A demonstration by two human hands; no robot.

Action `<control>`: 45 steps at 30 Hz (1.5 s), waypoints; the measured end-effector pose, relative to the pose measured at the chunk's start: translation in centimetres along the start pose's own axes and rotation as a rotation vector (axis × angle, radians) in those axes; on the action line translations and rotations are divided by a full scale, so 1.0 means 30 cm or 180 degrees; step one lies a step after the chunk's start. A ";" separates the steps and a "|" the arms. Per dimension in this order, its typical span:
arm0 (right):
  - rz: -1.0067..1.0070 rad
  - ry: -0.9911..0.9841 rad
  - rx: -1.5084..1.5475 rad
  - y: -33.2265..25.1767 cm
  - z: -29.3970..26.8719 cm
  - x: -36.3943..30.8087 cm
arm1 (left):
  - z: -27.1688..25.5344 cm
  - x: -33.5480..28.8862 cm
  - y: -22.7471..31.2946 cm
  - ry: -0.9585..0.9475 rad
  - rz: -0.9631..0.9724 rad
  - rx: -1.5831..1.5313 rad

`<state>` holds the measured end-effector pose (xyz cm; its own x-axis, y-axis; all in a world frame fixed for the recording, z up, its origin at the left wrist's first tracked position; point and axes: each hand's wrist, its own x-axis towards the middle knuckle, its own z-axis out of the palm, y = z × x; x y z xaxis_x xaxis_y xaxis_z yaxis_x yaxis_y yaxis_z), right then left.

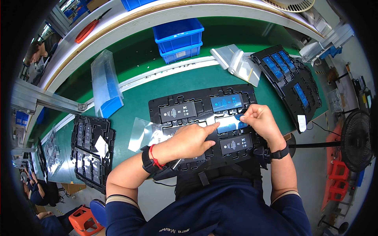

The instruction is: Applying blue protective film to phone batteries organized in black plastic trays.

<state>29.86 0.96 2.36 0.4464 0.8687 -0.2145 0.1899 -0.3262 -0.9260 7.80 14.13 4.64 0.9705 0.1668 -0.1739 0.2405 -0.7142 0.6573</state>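
A black plastic tray (155, 105) lies in front of me with several flat phone batteries in its pockets. My left hand (185, 141) reaches across it, index finger stretched out and its tip on the left end of the middle-right battery (226, 125), thumb apart, holding nothing. The right part of that battery looks blue under a film. At its upper right corner my right hand (259, 121) pinches a blue film (238, 117). Above lies a blue-covered battery (227, 102); below, a black battery (235, 144). My left forearm hides part of the tray's lower left.
A clear plastic sheet (138, 133) lies left of the tray. Another battery tray (91, 151) is at the left; a tray with blue-covered batteries (289, 82) stands at the right. Stacked blue bins (179, 37), clear plastic bags (238, 63) and a blue-clear sleeve (107, 84) are farther back.
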 end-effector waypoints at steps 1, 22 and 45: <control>0.0011 0.0048 -0.0148 -0.004 0.003 -0.001 | 0.001 0.001 -0.001 0.0001 0.0002 -0.0001; -0.0353 -0.0801 0.0902 -0.095 0.025 -0.087 | 0.013 -0.007 -0.002 0.0085 0.0133 0.0211; 0.0200 -0.0288 0.0382 -0.048 -0.020 -0.020 | 0.001 0.002 0.004 0.0089 -0.0364 -0.0178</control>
<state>29.84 0.68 4.00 0.3726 0.8797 -0.2953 0.0557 -0.3389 -0.9392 7.90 14.03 4.68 0.9366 0.2644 -0.2301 0.3493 -0.6506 0.6743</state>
